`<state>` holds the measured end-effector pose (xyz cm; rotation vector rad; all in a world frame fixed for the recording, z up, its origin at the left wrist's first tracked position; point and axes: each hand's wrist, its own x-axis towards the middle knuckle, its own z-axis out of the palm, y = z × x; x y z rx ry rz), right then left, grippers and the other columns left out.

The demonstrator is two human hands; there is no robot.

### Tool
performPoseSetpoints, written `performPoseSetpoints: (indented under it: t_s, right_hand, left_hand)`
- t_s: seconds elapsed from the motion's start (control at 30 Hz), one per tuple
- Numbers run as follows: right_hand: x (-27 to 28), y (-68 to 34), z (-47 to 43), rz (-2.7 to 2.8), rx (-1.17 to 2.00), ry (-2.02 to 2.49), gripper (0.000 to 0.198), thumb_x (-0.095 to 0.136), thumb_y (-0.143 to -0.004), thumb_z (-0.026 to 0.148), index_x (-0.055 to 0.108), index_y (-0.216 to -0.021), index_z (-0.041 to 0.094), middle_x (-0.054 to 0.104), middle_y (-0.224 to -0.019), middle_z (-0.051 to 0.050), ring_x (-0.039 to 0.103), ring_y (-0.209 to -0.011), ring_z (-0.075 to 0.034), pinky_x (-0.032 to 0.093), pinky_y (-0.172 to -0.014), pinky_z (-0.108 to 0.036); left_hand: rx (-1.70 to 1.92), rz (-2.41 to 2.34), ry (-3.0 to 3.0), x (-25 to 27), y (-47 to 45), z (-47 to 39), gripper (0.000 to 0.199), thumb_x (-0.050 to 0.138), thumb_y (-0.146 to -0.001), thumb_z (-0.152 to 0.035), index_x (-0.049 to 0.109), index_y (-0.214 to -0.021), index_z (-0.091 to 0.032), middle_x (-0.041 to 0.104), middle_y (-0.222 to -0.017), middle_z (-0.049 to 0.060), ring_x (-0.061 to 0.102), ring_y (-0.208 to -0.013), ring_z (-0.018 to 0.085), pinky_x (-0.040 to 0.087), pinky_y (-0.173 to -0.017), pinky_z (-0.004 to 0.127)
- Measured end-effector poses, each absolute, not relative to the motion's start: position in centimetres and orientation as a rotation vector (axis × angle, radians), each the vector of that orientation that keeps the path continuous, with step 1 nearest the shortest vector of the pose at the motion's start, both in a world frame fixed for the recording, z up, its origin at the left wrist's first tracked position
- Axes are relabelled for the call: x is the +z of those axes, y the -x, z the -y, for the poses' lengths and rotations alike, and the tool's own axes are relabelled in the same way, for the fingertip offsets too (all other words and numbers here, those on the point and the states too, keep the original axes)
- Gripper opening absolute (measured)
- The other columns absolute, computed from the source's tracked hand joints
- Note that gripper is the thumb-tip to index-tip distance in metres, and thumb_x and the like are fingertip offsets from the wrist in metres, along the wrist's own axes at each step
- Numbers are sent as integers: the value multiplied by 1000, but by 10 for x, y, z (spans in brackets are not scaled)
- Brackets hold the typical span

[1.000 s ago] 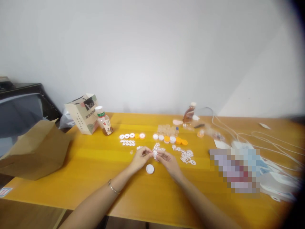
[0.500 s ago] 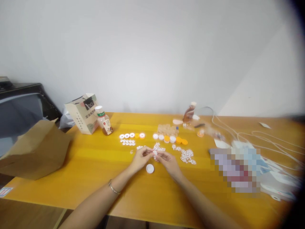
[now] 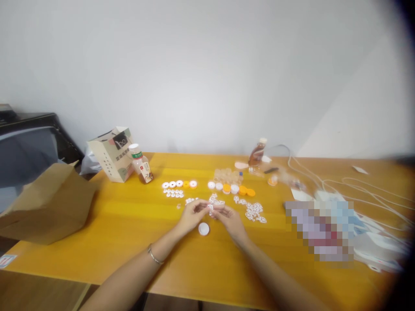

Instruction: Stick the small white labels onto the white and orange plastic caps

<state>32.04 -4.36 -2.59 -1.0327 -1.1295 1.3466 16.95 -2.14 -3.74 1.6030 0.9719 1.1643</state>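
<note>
Between the fingertips of my left hand [image 3: 192, 214] and my right hand [image 3: 231, 219] is a small white perforated piece [image 3: 210, 208]. Both hands are closed in a pinch on it, just above the table; its far details are too small to make out. Below them lies a round white cap [image 3: 203, 229], its hollow side up. Beyond my fingers rest more white perforated pieces [image 3: 218, 199], and a larger pile of them [image 3: 254, 209] spreads to the right of my right hand. Some small white pieces [image 3: 191, 200] lie partly hidden behind my left hand.
Rows of white and orange caps [image 3: 179, 184] and small white discs [image 3: 173, 193] lie behind my hands, with clear containers [image 3: 228, 176] farther back. A drink bottle [image 3: 140, 164] and paper bag [image 3: 113, 155] stand left, brown paper [image 3: 48, 203] nearer. Cables [image 3: 311, 172] run across the right.
Almost nothing differs. Both hands keep the white perforated piece pinched in the same place, and the view has shifted very slightly.
</note>
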Motion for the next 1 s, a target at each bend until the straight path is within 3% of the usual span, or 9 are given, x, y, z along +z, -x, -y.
performPoseSetpoints:
  t_s: [0.67, 0.83, 1.0]
  right_hand:
    - [-33, -320, 41, 1250, 1307, 1005, 22, 66, -65, 35, 62, -80, 19, 65, -79, -3, 61, -75, -17, 47, -75, -33]
    - [-26, -324, 49, 1589, 969, 1117, 31, 60, -70, 38, 55, -95, 21, 60, -83, -3, 56, -78, -18, 45, -75, -33]
    - [-25, -319, 65, 2090, 661, 1124, 41, 71, -59, 38, 54, -94, 24, 56, -92, -4, 50, -89, -23, 40, -79, -35]
  left_hand:
    - [1140, -1012, -1619, -27, -168, 25, 20, 60, -71, -29, 61, -83, -13, 64, -78, 5, 58, -70, 13, 45, -67, 23]
    - [1147, -1064, -1601, -23, -156, 21, 23, 61, -71, -33, 60, -83, -13, 62, -75, 4, 57, -67, 12, 45, -62, 21]
    - [1112, -1026, -1604, -20, -146, 18, 24, 61, -71, -33, 57, -83, -13, 60, -75, 4, 55, -67, 11, 44, -58, 20]
